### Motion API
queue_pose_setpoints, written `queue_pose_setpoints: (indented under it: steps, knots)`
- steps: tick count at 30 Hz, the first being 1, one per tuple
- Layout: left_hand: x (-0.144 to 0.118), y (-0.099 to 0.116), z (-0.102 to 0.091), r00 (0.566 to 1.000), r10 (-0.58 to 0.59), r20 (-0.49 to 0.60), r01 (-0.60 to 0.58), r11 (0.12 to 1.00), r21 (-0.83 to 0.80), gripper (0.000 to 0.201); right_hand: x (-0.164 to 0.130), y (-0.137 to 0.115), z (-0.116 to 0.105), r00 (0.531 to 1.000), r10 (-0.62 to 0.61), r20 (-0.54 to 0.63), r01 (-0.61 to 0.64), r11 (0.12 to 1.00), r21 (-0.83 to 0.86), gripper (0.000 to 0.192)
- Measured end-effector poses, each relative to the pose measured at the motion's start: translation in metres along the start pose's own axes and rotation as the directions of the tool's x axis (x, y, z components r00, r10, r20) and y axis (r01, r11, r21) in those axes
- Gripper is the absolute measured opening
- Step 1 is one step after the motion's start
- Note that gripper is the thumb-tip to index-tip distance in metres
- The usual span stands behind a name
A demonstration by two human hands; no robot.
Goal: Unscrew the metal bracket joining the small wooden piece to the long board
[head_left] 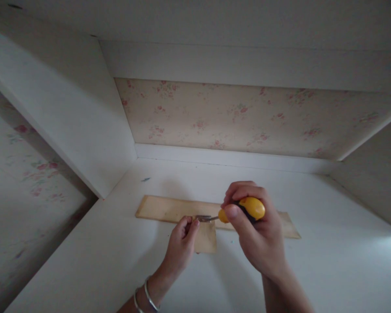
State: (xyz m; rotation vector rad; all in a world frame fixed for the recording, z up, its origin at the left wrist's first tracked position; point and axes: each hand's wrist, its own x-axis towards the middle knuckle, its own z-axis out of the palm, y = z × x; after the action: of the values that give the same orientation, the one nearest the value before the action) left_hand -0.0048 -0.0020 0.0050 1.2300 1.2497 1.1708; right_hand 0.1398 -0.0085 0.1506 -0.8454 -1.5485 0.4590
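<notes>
My right hand is wrapped round the yellow and black handle of a screwdriver. Its thin shaft points left and meets a small metal fitting, which looks like a hinge or bracket. Thumb and fingers of my left hand pinch the left end of that fitting, beside a small square wooden piece. Behind both hands, a long flat wooden strip lies across the white surface; my right hand covers part of it. Whether a screw sits at the tip is too small to tell.
The white board surface ends at a low ledge below floral wallpaper. A white upright panel stands at the left, and another panel at the right. A small dark mark shows near the back left.
</notes>
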Motion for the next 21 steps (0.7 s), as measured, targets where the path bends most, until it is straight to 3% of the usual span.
queue_pose_setpoints:
  steps: [3,7,11,17,21]
  knots:
    - [0.002,-0.001,-0.002,0.999,-0.014,-0.034,0.015,1.000,0.017,0.036,0.005,-0.003,-0.009,0.993,0.050,0.109,-0.001,0.915,-0.404,0.022]
    - [0.003,-0.002,-0.004,1.000,-0.010,-0.022,0.010,1.000,0.015,0.037,0.003,-0.011,-0.021,0.983,0.182,0.006,-0.140,0.772,-0.620,0.033]
    - [0.003,-0.004,-0.004,1.000,-0.010,-0.013,0.010,1.000,0.029,0.037,-0.002,-0.016,-0.024,0.983,0.181,0.006,-0.140,0.780,-0.610,0.043]
    - [0.004,-0.008,-0.003,0.999,-0.040,-0.037,0.040,0.999,0.001,0.038,-0.004,-0.018,-0.021,0.966,0.206,0.158,-0.109,0.874,-0.473,0.037]
    - [0.003,-0.005,-0.002,0.998,-0.048,-0.033,0.048,0.999,-0.006,0.039,-0.002,-0.014,-0.016,0.975,0.183,0.127,-0.100,0.870,-0.483,0.038]
